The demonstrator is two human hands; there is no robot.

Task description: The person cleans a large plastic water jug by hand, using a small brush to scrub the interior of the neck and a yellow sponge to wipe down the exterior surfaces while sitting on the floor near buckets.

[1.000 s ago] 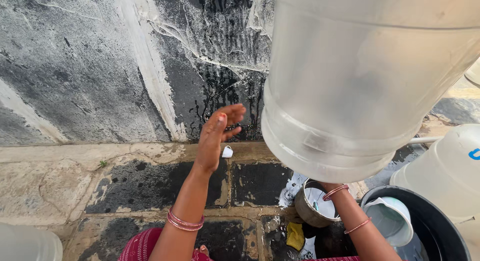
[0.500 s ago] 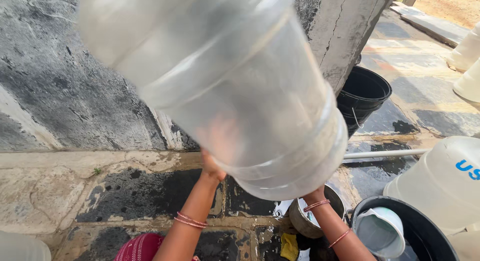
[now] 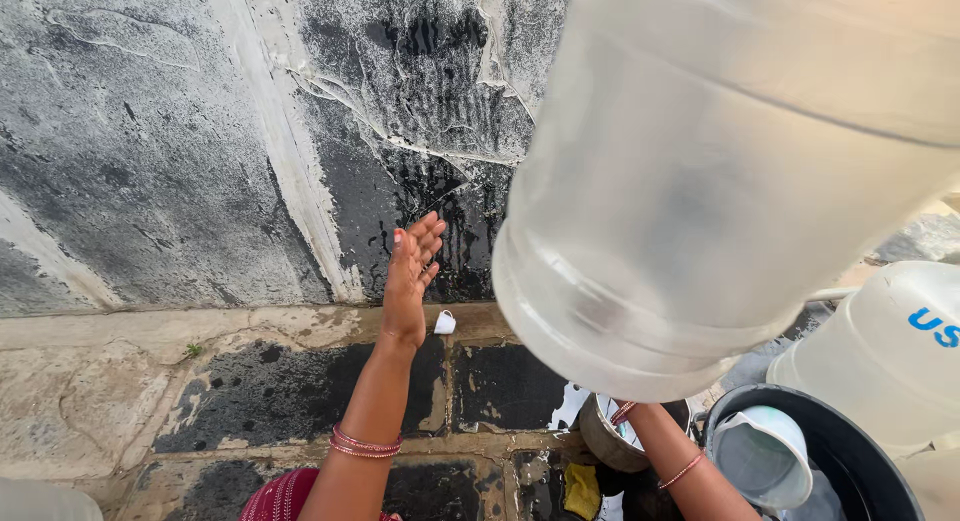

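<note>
Half a second on, the big clear water jug [image 3: 740, 171] had swung up and rightward, uncovering the left hand [image 3: 410, 281]. Its fingers [image 3: 425, 236] were spread flat and grasped nothing, raised before the dark wet wall [image 3: 200, 131], a small white cap [image 3: 444, 322] just beyond the wrist. Under the jug the right hand was hidden, grip unknowable; only its bangled forearm [image 3: 680, 471] showed, beside a steel pot [image 3: 605, 436]. Judging by this, the jug was mid-lift; steadying it probably called for the free palm.
</note>
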